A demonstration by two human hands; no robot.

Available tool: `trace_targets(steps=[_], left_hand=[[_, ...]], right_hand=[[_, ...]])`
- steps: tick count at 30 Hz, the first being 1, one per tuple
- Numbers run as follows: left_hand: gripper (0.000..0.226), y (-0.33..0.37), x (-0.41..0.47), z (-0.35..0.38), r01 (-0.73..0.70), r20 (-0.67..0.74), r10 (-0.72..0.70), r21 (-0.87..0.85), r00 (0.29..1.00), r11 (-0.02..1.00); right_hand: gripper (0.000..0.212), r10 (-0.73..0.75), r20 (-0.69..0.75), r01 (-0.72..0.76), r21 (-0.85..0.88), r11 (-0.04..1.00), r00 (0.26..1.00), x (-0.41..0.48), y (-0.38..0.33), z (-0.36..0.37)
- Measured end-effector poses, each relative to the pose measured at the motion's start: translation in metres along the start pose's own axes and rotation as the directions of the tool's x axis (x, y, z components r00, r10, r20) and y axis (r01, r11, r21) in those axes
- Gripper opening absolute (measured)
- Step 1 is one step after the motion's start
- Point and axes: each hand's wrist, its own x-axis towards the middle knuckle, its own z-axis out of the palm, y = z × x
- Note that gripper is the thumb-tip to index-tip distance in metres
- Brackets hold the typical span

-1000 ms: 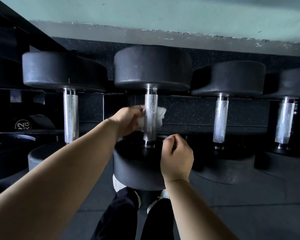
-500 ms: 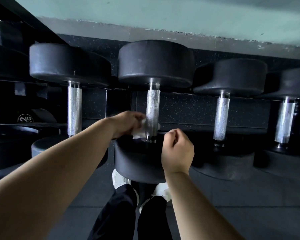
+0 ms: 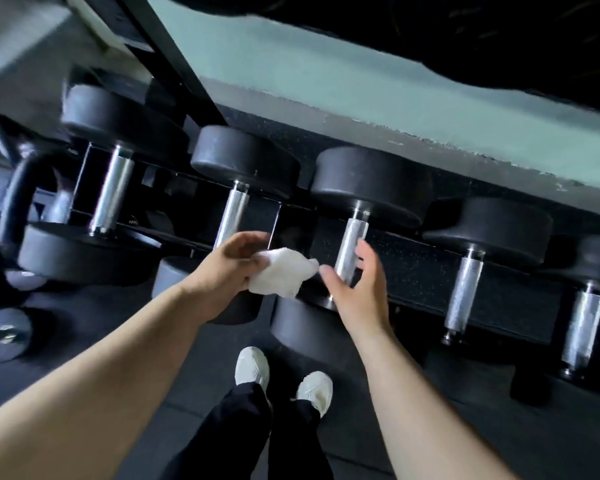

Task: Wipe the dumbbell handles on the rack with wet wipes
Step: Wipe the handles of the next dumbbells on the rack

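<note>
change: the view has swung and rolled, so the dumbbell row now slopes down to the right. The left hand (image 3: 232, 268) has pulled the wipe off the handle it was wrapped on. The right hand (image 3: 357, 282) was a fist over the lower head and has now opened.
left hand: fingers curled, pinching the crumpled white wet wipe (image 3: 281, 275) against the thumb.
wet wipe: bunched up and held in the air, in the gap between two handles and clear of both.
right hand: fingers straight and spread, holding nothing. The thumb tip is just beside the wipe's right corner; contact cannot be told.
centre handle: knurled silver steel handle (image 3: 350, 244) of the middle black round-headed dumbbell (image 3: 371, 185). Its lower part shows between the right thumb and fingers. Whether the hand touches it cannot be told.
left neighbour: second steel handle (image 3: 234, 213), its lower end hidden behind the left hand.
other handles: one far left (image 3: 110, 199), blurred. Two more to the right (image 3: 463, 292) (image 3: 582, 327), well apart from both hands.
rack: black steel rack frame (image 3: 174, 57) slants up on the left. The dumbbells lie side by side, handles pointing toward the person.
wall: pale green painted wall (image 3: 326, 84) behind the row.
floor: dark rubber floor (image 3: 499, 427) below.
person: white shoes (image 3: 252, 365) and black trousers (image 3: 243, 431) sit between the forearms, below the centre dumbbell.
</note>
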Motion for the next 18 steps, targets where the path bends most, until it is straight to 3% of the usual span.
trace_targets(steps=[3, 6, 10, 12, 14, 18], left_hand=[[0.021, 0.004, -0.014, -0.013, -0.071, -0.006, 0.071, -0.03, 0.997, 0.997], [0.017, 0.004, -0.018, -0.026, -0.144, -0.034, 0.144, 0.009, 0.989, 0.989], [0.027, 0.004, -0.017, -0.052, -0.286, -0.02, 0.309, 0.328, 0.951, 0.9], [0.016, -0.003, -0.011, -0.074, -0.358, 0.011, 0.422, 0.548, 0.907, 0.756], [0.023, -0.012, -0.004, -0.095, -0.378, 0.037, 0.511, 0.72, 0.859, 0.582], [0.035, -0.034, 0.004, -0.119, -0.468, 0.231, 0.51, 0.786, 0.829, 0.405]], right_hand=[[0.071, -0.003, 0.441, -0.082, 0.173, 0.982, 0.897, 0.0, -0.045, 0.012], [0.033, 0.0, 0.586, -0.108, 0.151, 0.983, 0.81, 0.004, -0.063, 0.032], [0.012, 0.053, 0.421, -0.046, -0.027, 0.999, 0.905, 0.012, -0.074, 0.059], [0.01, 0.095, 0.212, -0.083, -0.066, 0.994, 0.972, 0.021, -0.077, 0.07], [0.013, 0.106, 0.015, -0.103, -0.133, 0.986, 0.994, 0.029, -0.08, 0.086], [0.009, -0.161, -0.21, 0.103, -0.265, 0.959, 0.964, 0.044, -0.081, 0.128]])
